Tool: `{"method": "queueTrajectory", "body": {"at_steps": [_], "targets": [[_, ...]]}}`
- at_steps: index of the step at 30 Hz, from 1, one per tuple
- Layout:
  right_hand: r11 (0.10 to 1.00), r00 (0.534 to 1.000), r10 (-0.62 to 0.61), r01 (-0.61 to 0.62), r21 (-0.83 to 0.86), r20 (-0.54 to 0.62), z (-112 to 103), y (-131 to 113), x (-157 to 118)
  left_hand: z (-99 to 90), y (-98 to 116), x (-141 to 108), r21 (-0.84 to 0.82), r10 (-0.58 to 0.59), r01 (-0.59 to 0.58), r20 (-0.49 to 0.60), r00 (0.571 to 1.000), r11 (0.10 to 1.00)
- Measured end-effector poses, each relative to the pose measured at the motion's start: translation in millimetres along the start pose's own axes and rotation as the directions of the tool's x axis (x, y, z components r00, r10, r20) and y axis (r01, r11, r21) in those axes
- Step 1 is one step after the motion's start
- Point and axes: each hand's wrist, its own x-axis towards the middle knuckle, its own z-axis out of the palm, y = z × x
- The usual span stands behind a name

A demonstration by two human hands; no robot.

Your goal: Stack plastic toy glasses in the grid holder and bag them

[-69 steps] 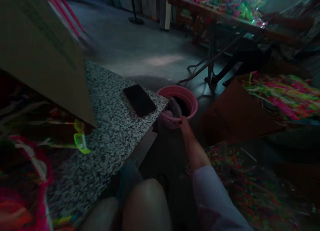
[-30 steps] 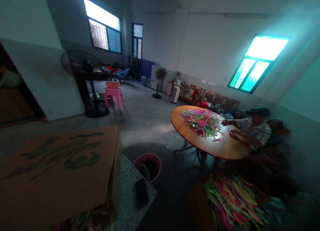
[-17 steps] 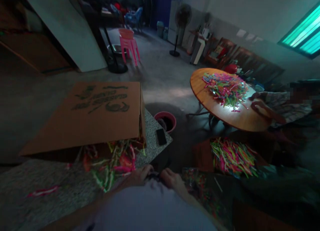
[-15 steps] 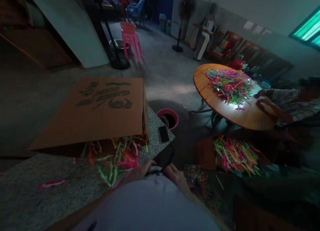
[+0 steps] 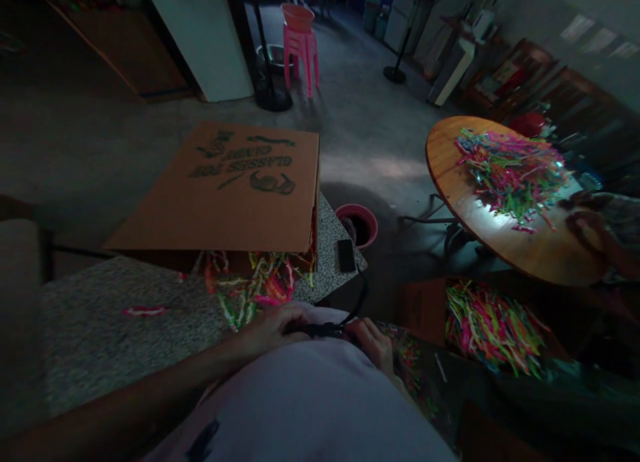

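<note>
At the front of my pale shirt [image 5: 310, 395], my left hand [image 5: 280, 327] has its fingers curled round a narrow black strap [image 5: 326, 330]. Closed on the strap's other side is my right hand [image 5: 373, 342]. A loose length of the strap rises between the hands toward the phone. Just beyond, a cardboard box [image 5: 240, 195] lies on a speckled stone top [image 5: 125, 342], with colourful candy-like strips [image 5: 265, 282] spilling from its near opening. The dark phone [image 5: 345, 255] rests at the stone top's right corner.
A pink tub [image 5: 367, 223] stands on the floor past the corner. To the right are an open carton of bright strips [image 5: 495, 325] and a round wooden table [image 5: 450, 175] with a heap of strips, where another person's hands [image 5: 590, 215] rest. Pink stools [image 5: 301, 55] stand farther back.
The view has tilted down and turned left, so the scene sits farther right. Both my hands stay at the waist, with the black strap now showing more clearly between them.
</note>
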Motion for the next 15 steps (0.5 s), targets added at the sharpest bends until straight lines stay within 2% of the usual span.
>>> {"method": "queueTrajectory", "body": {"at_steps": [4,6,9,12,15], "targets": [[0.994,0.986,0.073,-0.083,0.065,0.147,-5.9,1.7,12.1,18.7,-12.0,4.4,0.104,0.057,-0.039,-0.179,0.982,0.994],[0.989,0.968,0.104,-0.124,0.077,0.229,-7.1,1.4,17.0,21.6,-13.2,5.9,0.136,0.080,-0.051,-0.218,0.973,0.989],[0.991,0.969,0.108,-0.122,0.049,0.223,-5.7,0.5,16.8,14.6,-13.1,6.3,0.089,0.049,-0.039,-0.109,0.993,0.995],[0.998,0.987,0.059,-0.060,0.002,0.148,-2.6,1.7,10.8,6.0,-18.1,2.9,-0.091,-0.018,0.023,0.057,0.998,0.996],[1.000,0.992,0.008,-0.006,-0.021,0.122,3.8,6.6,5.2,8.9,-26.9,-2.6,-0.218,-0.060,0.080,0.099,0.993,0.973]]}}
